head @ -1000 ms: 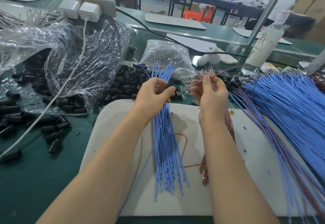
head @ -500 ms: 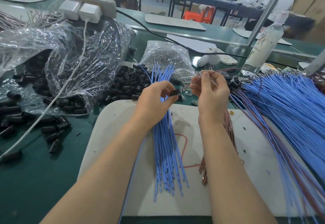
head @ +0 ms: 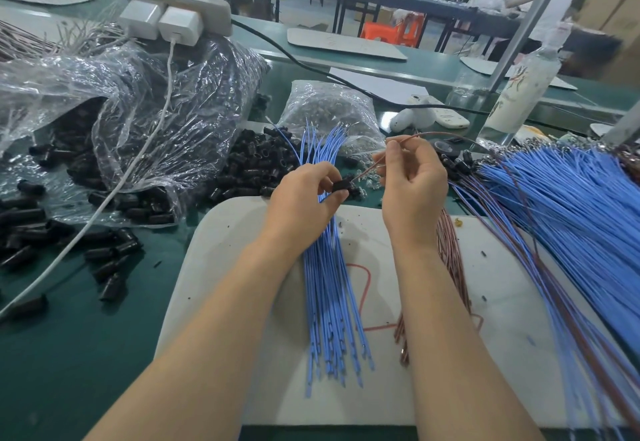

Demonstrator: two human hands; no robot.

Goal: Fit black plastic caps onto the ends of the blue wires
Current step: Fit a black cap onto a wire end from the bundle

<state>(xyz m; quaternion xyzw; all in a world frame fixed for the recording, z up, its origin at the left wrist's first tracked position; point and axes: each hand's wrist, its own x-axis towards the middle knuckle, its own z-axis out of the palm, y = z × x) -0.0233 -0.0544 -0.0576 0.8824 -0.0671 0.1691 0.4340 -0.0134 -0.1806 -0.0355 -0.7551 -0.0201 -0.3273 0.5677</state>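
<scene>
Black cap [head: 341,186], now in left hand's [head: 301,199] grip, meets brown wire [head: 369,167].

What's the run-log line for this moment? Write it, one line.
left hand: pinches black cap, holds blue wire bundle | right hand: pinches brown wire | wire end at cap mouth | stage: cap fitting

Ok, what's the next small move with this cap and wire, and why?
Probably push the tip of the brown wire into the black cap. The left hand pinches the cap, the right hand pinches the wire, and the wire's end sits at the cap's mouth. Whether it is seated cannot be told.
</scene>
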